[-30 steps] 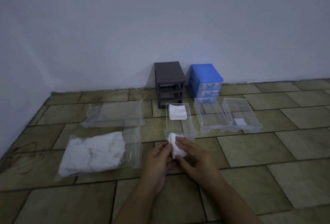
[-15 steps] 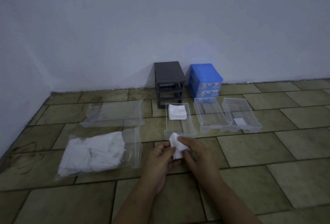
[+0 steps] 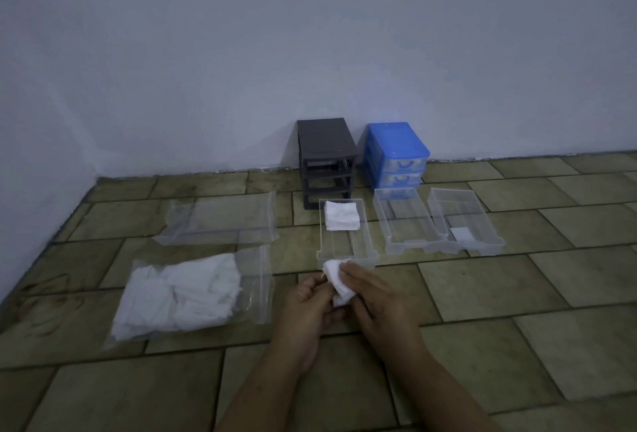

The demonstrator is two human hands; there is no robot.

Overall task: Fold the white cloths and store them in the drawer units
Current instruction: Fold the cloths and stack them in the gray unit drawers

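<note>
cloth: being turned and pressed smaller, its upper corner now rounder than a second ago
right hand: fingers sliding further over the cloth
left hand: thumb shifting slightly under the cloth

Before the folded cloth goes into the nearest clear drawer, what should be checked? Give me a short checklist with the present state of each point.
1. Both hands hold the cloth: left hand and right hand grip it. Ok.
2. Cloth fully folded: partly hidden by fingers. Cannot tell.
3. Nearest drawer has free room: the front part is bare, folded stack sits at the back. Ok.
4. Path to the drawer is free. Ok.
5. More cloths remain in the bag. Ok.
</note>
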